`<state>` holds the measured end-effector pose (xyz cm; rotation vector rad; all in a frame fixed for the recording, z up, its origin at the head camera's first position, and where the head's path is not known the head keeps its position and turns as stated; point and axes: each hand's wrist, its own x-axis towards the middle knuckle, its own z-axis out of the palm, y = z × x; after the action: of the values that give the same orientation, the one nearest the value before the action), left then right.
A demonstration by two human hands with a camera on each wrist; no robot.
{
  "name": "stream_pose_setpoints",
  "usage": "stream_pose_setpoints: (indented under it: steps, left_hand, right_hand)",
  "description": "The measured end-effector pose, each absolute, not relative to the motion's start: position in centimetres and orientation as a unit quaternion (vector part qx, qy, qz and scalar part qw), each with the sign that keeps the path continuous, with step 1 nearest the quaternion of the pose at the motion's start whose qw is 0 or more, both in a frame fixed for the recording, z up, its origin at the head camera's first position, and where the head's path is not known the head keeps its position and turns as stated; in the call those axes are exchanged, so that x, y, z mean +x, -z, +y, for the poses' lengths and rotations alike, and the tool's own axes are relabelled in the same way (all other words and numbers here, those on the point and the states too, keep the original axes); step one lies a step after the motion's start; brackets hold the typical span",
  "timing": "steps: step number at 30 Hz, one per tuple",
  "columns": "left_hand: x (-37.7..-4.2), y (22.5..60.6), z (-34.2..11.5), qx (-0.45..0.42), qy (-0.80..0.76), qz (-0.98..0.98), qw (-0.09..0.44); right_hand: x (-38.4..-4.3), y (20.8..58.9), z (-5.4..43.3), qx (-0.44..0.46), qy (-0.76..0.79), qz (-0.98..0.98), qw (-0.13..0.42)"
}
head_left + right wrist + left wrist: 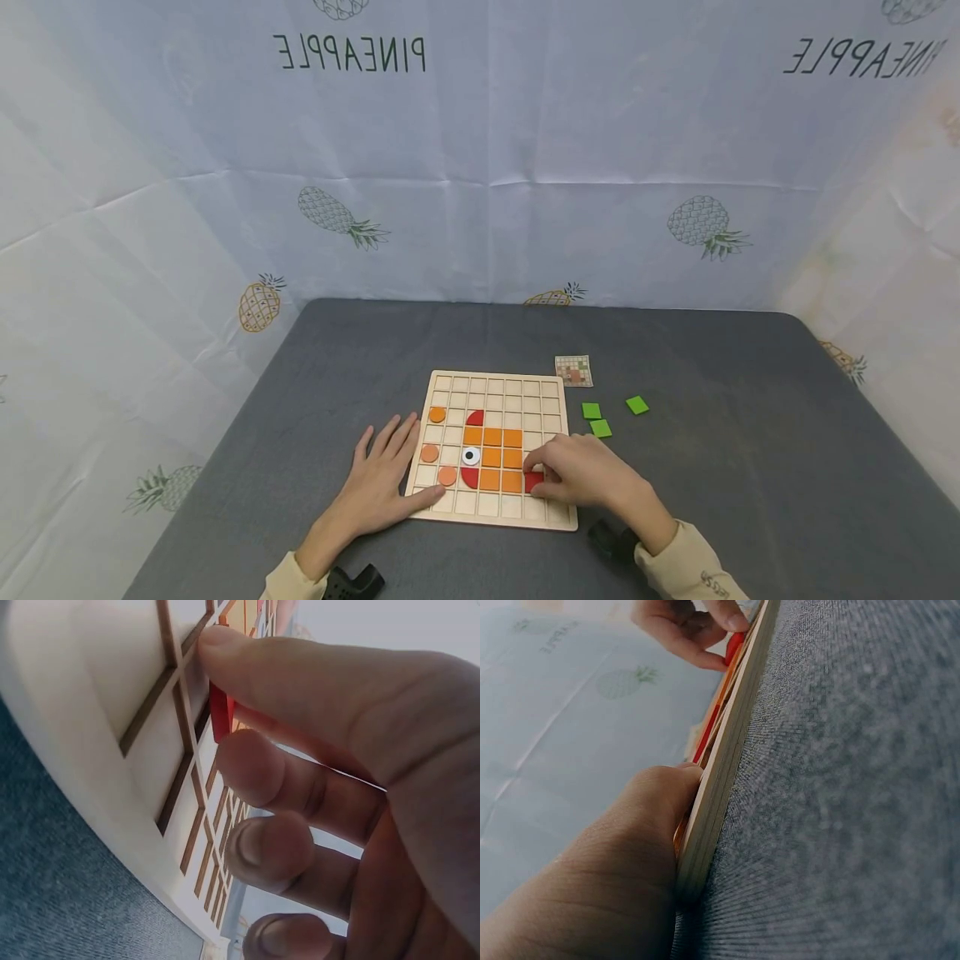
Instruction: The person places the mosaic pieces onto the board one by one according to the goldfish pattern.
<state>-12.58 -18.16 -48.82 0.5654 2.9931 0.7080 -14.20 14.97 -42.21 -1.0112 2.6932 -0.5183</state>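
A wooden grid board (540, 389) lies on the table. My right hand (581, 472) pinches a red tile (534, 482) between thumb and fingers, at a cell right of the orange squares (492, 458). Up close in the right wrist view, the red tile (220, 714) stands tilted against the grid. With fingers spread, my left hand (378, 483) rests along the board's left edge, its thumb over the front left part. Other cells hold a white eye piece (470, 456), red rounded pieces (469, 477), an orange disc (437, 414) and two paler discs (429, 453).
Several green square tiles (592, 411) lie on the dark grey table (712, 467) to the right of the board. A small pattern card (573, 372) lies by the board's far right corner. Behind the table hangs a pineapple-print cloth (525, 242).
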Motion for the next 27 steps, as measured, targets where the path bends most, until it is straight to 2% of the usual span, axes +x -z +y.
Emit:
stream_pose_setpoints:
  steps: [27]
  left_hand:
    - [-12.54, 48.81, -18.18, 0.178, -0.229, 0.957, 0.008]
  right_hand:
    - [-13.83, 41.97, 14.68, -0.331, 0.175, 0.921, 0.107]
